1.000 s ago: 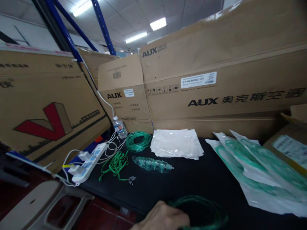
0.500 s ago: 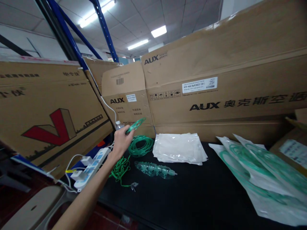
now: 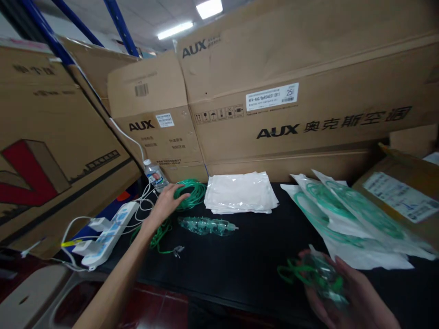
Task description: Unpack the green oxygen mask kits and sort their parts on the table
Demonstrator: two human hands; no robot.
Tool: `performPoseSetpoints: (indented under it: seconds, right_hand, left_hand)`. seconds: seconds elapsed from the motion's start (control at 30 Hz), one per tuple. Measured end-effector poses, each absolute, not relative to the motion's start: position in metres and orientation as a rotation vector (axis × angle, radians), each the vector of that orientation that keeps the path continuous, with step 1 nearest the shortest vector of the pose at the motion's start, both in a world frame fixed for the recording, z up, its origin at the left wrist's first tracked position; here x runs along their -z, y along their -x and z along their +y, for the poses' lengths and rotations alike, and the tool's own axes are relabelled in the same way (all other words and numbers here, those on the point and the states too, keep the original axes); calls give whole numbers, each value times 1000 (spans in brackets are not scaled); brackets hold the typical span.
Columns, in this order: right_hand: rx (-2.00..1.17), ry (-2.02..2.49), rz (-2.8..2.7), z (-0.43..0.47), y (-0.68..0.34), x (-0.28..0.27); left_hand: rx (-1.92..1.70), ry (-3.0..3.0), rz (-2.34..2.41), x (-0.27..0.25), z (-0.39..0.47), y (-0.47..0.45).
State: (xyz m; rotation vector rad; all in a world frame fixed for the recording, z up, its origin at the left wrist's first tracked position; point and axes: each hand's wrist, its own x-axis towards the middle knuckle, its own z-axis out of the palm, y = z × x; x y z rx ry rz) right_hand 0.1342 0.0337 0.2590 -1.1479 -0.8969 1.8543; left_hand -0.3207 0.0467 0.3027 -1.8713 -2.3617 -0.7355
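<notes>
My left hand [image 3: 167, 201] reaches to a coil of green tubing [image 3: 192, 194] at the back left of the black table [image 3: 247, 260]. Its thumb and index finger are apart at the coil's near-left side; whether they touch it I cannot tell. At lower right my right hand [image 3: 353, 292], blurred, holds a clear plastic mask [image 3: 324, 274] with a green elastic strap. A row of nested translucent green plastic pieces [image 3: 207, 226] lies mid-left. Tangled green elastic cord [image 3: 158, 235] with a small clear piece at its end sits partly behind my left forearm.
White flat pouches [image 3: 240, 194] are stacked at the back. Filled pouches with green tubing [image 3: 329, 214] lie to the right, beside an open carton [image 3: 401, 192]. A water bottle [image 3: 155, 176] and a power strip [image 3: 111, 233] stand left. Large cardboard panels [image 3: 291, 100] wall the back.
My left hand has lowered to the coil and the loop of green tubing it held up is out of its fingers. My right hand has come into view with the mask. The view has shifted.
</notes>
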Motion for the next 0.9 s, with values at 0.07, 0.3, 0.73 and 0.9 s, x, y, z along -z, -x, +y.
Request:
performPoseSetpoints:
  seconds: [0.07, 0.3, 0.73, 0.9]
  right_hand:
    - [-1878, 1059, -763, 32, -121, -265]
    - [-2007, 893, -691, 36, -89, -251]
    - [-1899, 1133, -1012, 9, -93, -228]
    - [-1644, 1093, -1358, 4, -100, -208]
  left_hand:
    - [845, 1860, -2312, -311, 32, 289]
    - [1586, 2427, -2210, -279, -29, 120]
    - [2219, 2075, -2732, -234, -28, 71]
    - [2351, 1899, -2881, -234, -29, 69]
